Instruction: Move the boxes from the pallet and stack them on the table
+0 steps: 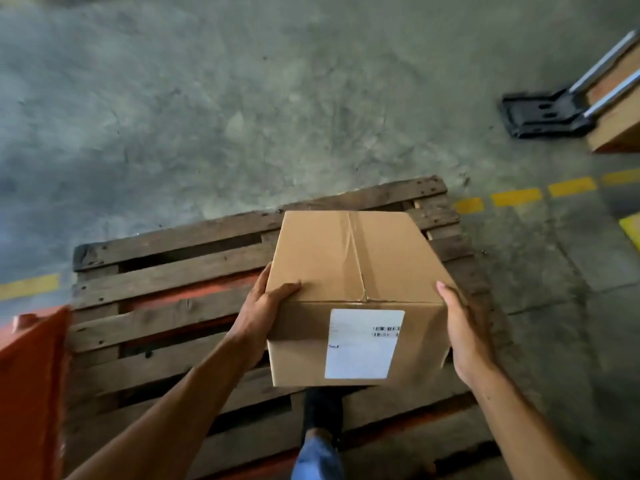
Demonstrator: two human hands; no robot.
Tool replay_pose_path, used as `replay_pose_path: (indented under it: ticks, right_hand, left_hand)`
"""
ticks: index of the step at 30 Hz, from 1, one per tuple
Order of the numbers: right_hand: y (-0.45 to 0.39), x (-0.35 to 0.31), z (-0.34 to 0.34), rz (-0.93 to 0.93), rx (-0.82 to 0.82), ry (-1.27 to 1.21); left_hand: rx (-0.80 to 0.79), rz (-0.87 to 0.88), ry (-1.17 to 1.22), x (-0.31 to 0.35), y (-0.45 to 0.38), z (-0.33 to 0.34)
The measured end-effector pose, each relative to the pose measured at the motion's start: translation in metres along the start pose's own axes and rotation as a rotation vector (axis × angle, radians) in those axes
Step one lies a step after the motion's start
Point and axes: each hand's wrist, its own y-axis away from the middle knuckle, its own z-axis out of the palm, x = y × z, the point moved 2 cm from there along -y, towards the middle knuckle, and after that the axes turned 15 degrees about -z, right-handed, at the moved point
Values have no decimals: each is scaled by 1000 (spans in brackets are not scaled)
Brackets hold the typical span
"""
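Between both hands, over the right half of the wooden pallet (pixel 166 289), sits a taped cardboard box (pixel 349 271), its top seam running away from the camera and a white label (pixel 363 342) with a small barcode on the near face. Whether its base rests on the slats or hangs just above them cannot be told, since the near bottom edge covers what lies under it.

On the box's left side the left hand (pixel 263 313) is wrapped around the near upper corner, thumb lying flat on the top panel and the fingers out of sight along the side wall. At the opposite side the right hand (pixel 464 330) is spread open and pressed flat against the right wall, fingers pointing forward.

Below the box a dark shoe (pixel 322 410) and a blue trouser leg (pixel 317 459) show against the pallet boards. An orange object (pixel 31 382) fills the lower left corner, beside the pallet. Bare concrete floor (pixel 242 98) lies beyond, crossed by a dashed yellow line (pixel 516 197). At the upper right, well apart from the pallet, a black metal plate (pixel 543 116) with two silver rails lies beside a wooden block (pixel 620 126).
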Motion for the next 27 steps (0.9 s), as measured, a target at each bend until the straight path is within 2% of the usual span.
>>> replay_pose_path:
  ticks: [3, 8, 14, 17, 23, 27]
  right_hand:
    - [78, -75, -13, -58, -22, -69]
    - [276, -202, -56, -326, 16, -151]
    - [510, -273, -143, -603, 147, -271]
    - [592, -296, -194, -700, 205, -323]
    - [730, -320, -309, -902, 441, -246]
    - [821, -325, -379, -1001, 604, -202]
  left_hand:
    - [-34, 118, -10, 4, 102, -42]
    - [-58, 360, -40, -22, 294, -126]
    - [-188, 592, -90, -86, 500, -191]
    - [-310, 689, -140, -115, 576, -190]
    - [-613, 916, -192, -164, 694, -149]
    - [-813, 982, -195, -208, 762, -112]
